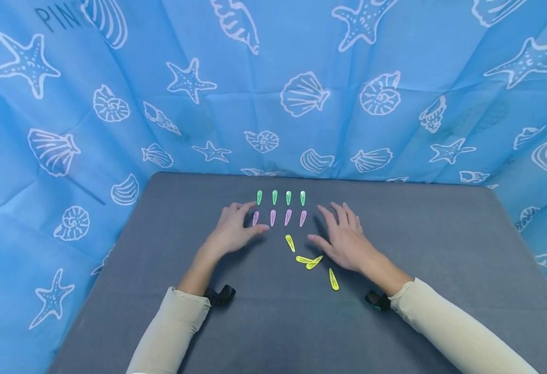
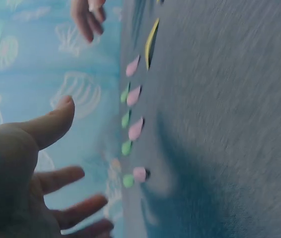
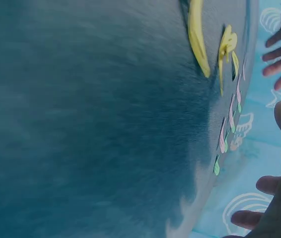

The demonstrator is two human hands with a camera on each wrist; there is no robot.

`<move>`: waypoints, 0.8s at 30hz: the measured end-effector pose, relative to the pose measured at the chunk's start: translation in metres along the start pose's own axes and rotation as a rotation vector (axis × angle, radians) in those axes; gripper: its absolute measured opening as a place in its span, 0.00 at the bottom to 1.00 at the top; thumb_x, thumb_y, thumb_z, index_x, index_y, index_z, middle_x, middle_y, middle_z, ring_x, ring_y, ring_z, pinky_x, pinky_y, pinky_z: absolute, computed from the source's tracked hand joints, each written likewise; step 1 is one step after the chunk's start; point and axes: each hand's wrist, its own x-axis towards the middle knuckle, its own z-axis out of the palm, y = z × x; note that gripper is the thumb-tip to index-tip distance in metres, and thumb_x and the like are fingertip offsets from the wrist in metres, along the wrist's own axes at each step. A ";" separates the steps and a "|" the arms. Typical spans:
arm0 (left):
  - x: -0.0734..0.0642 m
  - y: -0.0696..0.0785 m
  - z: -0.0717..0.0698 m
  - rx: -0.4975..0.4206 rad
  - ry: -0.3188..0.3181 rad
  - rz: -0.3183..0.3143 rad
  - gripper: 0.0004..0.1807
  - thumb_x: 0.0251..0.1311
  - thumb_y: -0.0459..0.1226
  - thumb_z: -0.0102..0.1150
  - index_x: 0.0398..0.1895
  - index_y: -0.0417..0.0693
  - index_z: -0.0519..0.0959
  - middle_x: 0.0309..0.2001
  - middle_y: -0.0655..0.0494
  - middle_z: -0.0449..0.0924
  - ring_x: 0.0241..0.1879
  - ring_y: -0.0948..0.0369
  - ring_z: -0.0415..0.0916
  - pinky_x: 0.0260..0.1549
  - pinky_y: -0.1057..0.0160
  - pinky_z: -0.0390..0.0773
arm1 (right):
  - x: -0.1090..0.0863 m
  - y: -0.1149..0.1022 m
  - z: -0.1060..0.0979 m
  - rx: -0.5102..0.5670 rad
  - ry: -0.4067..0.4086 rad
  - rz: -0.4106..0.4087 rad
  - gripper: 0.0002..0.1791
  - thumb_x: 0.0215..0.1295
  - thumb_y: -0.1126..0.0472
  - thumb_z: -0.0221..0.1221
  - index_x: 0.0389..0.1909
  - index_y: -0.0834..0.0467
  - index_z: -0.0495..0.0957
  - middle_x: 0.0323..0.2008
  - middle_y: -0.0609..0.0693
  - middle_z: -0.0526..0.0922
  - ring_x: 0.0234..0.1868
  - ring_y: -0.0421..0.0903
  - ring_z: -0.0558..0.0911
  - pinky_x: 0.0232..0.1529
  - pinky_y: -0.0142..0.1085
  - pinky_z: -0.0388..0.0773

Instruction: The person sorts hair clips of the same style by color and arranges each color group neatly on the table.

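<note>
My left hand (image 1: 231, 228) is held over the table with thumb and fingers spread, its fingertips by the left end of two rows of snap hair clips. Green hair clips (image 1: 275, 197) form the back row and pink hair clips (image 1: 272, 218) the row in front of it. To the right of the rows my right hand (image 1: 345, 239) hovers, fingers spread and holding nothing. Between the hands and nearer me lie several yellow hair clips (image 1: 290, 243) at odd angles, two of them crossed. In the left wrist view the left hand's thumb and fingers (image 2: 56, 124) stand apart around nothing.
A dark grey cloth-covered table (image 1: 264, 332) spreads under everything. Behind it and at its sides hangs a blue curtain (image 1: 264, 104) printed with white shells and starfish. Black straps (image 1: 220, 295) sit on both wrists, below light sleeves.
</note>
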 end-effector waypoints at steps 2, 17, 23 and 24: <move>-0.008 0.007 0.004 0.074 0.027 -0.012 0.50 0.59 0.63 0.67 0.81 0.58 0.58 0.76 0.44 0.58 0.74 0.43 0.54 0.69 0.36 0.61 | -0.006 0.002 0.000 -0.042 0.011 -0.015 0.47 0.70 0.34 0.56 0.80 0.53 0.53 0.79 0.67 0.50 0.80 0.72 0.45 0.71 0.74 0.48; -0.041 0.027 0.048 0.244 0.095 0.068 0.61 0.49 0.68 0.70 0.83 0.64 0.50 0.83 0.48 0.44 0.82 0.39 0.35 0.75 0.32 0.39 | -0.057 0.010 0.008 -0.044 0.014 -0.108 0.49 0.66 0.31 0.59 0.80 0.51 0.55 0.81 0.63 0.49 0.80 0.70 0.48 0.71 0.73 0.46; -0.040 0.033 0.061 0.087 0.090 0.004 0.60 0.44 0.61 0.79 0.80 0.60 0.59 0.77 0.45 0.53 0.72 0.43 0.52 0.66 0.39 0.58 | -0.069 0.009 0.010 0.103 -0.023 -0.048 0.51 0.62 0.29 0.61 0.80 0.50 0.56 0.75 0.61 0.58 0.71 0.63 0.60 0.62 0.60 0.60; -0.040 0.035 0.062 0.072 0.096 -0.014 0.58 0.43 0.60 0.80 0.79 0.60 0.60 0.75 0.45 0.55 0.69 0.45 0.55 0.62 0.41 0.61 | -0.070 0.009 0.010 0.117 -0.027 -0.036 0.52 0.61 0.29 0.62 0.79 0.50 0.57 0.72 0.60 0.62 0.66 0.60 0.63 0.57 0.55 0.62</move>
